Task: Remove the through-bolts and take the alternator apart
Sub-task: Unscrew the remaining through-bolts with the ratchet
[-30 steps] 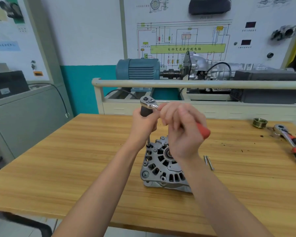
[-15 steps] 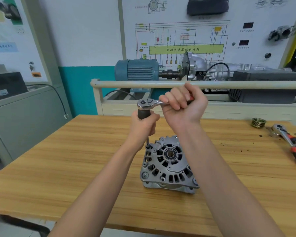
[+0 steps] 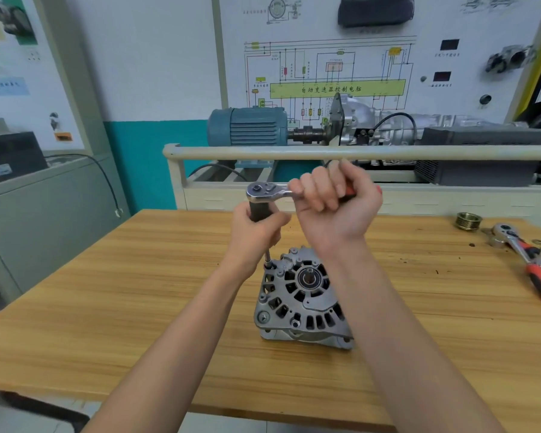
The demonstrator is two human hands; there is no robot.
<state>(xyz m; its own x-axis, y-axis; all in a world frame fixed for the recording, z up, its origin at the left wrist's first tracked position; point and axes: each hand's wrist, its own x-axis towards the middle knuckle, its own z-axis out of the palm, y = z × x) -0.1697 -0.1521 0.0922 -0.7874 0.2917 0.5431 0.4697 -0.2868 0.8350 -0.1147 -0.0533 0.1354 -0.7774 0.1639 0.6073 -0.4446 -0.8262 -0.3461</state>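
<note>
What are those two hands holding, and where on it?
One ratchet: the right hand grips its red handle, and the left hand grips the dark extension under its head, above the alternator.

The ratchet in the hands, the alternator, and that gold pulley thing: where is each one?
ratchet (image 3: 264,192), head view, on its shiny round head.
alternator (image 3: 306,295), head view, on its slotted front housing.
gold pulley (image 3: 468,220), head view, on its ribbed side, far right on the table.
</note>
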